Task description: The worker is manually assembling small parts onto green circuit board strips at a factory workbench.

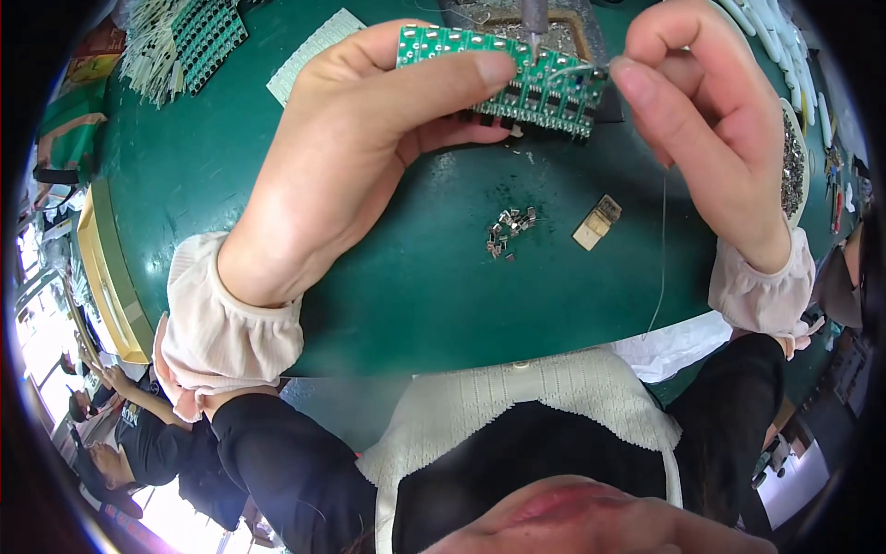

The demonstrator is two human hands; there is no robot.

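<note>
My left hand (355, 111) grips a green circuit board panel (554, 109) by its left part, the thumb lying on its face and the fingers behind it. Rows of solder joints and small black chips cover the panel. The tip of a soldering iron (533, 26) points down from the top edge and meets the panel's upper side. At the panel's right end my right hand (715, 111) is closed in a pinch, thumb against forefinger. A thin wire (662, 249) hangs below that hand toward the lap; its upper part is hidden by the hand.
On the green table lie small metal pieces (508, 231) and a tan block (597, 222). A dish of metal parts (794, 171) stands at right near white tubes (783, 46). Wired boards (208, 42) and a pale perforated sheet (314, 54) lie far left. People sit at lower left.
</note>
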